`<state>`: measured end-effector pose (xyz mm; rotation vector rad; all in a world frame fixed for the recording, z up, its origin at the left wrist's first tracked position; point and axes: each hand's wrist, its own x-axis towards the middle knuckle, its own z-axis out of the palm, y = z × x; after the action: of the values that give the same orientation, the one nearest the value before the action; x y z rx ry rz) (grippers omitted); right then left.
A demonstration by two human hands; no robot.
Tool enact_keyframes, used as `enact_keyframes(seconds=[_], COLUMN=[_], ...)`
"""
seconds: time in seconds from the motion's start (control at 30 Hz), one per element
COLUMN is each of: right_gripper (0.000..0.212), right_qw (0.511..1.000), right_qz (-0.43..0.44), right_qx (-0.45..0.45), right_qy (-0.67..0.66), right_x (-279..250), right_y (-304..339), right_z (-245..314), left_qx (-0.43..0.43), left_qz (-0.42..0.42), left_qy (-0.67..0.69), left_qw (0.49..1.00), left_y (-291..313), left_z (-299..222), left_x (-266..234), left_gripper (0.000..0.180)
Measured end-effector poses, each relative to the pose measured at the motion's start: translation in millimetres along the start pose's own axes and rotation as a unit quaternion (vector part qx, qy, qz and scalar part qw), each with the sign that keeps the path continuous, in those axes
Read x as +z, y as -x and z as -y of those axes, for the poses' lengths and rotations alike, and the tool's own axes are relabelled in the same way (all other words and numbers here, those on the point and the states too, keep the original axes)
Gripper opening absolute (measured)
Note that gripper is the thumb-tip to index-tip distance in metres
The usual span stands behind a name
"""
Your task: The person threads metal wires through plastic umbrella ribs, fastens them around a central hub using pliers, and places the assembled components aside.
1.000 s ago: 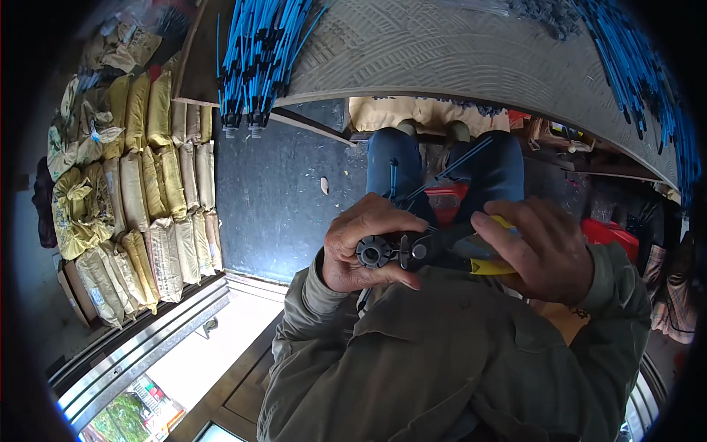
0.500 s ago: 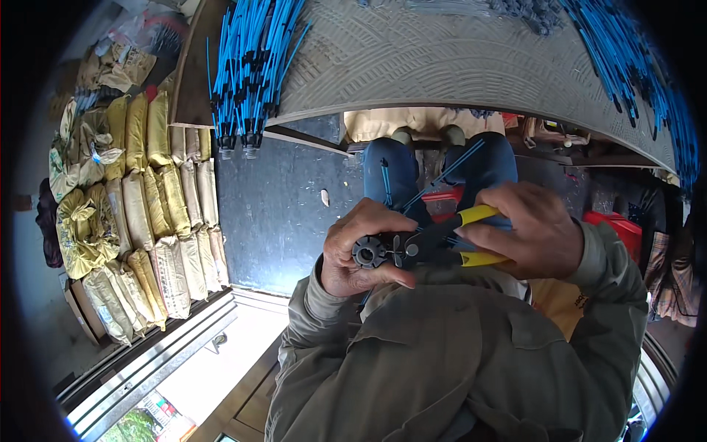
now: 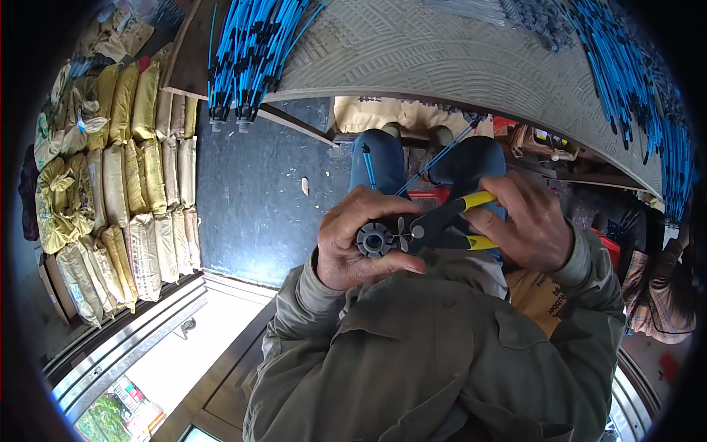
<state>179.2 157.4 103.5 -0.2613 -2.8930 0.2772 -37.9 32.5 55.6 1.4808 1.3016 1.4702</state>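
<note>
My left hand (image 3: 345,237) is wrapped round a round, dark, notched hub (image 3: 374,240) with a hole in its middle, its fingers and thumb pointing right. Pliers with yellow handle grips (image 3: 480,200) are in my right hand (image 3: 532,222), the handles spread apart. Their dark jaws reach to the hub's right side, where small silvery metal pieces (image 3: 402,234) show by the pivot. I cannot make out what the jaws grip. Thin blue rods (image 3: 451,151) with dark ends stick out beyond my hands over my knees; whether they join the hub is hidden.
A patterned grey table (image 3: 412,62) lies ahead, with blue rod bundles at its left (image 3: 254,59) and right (image 3: 615,81). Stacked tan and yellow sacks (image 3: 121,173) line the left wall. Under the table's right side are red objects. Plaid cloth (image 3: 659,295) is at the far right.
The whole view has shifted, so the table and sacks sit further left and higher. The pliers have turned slightly at the hub, and the silvery pieces there show more clearly. Both holds stay.
</note>
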Motion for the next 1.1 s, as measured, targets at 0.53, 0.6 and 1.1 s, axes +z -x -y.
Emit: enact_keyframes(seconds=[0.53,0.6,1.1], right_gripper=[0.049,0.049,0.021], right_qw=[0.267,0.242,0.646], right_qz=[0.320,0.298,-0.162], right_qx=[0.064,0.046,0.108], right_qy=[-0.907,-0.922,-0.738], right_x=[53,53,37], right_y=[19,21,29], right_z=[22,30,0], left_qx=[0.153,0.147,0.015], left_qz=[0.187,0.182,0.053], left_qy=[0.139,0.164,0.224], left_qw=[0.961,0.958,0.973], left_y=[-30,-31,-13], left_z=[25,26,15], left_x=[-14,-12,8], left_gripper=[0.075,0.076,0.101])
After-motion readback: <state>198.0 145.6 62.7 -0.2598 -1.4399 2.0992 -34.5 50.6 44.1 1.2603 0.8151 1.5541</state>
